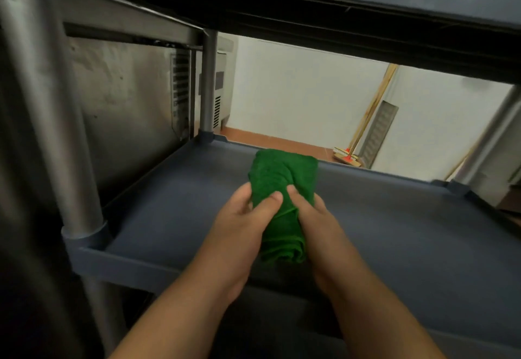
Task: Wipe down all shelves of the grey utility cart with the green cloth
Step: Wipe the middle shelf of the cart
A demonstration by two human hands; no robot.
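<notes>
Under my hands lies the middle shelf (394, 217); left hand (248, 217) and right hand (313, 214) together clutch the green cloth (282, 172), wiping seemingly unfinished.

The dark green terry cloth (282, 203) is folded into a thick, long bundle and held above the middle shelf (394, 223) of the grey plastic utility cart (84, 243), its far end wide and rounded, its near end rolled. The shelf is a flat blue-grey tray with a low raised rim, carried at its corners by round metal posts (208, 82). The underside of the shelf above (338, 6) spans the top of the view.
</notes>
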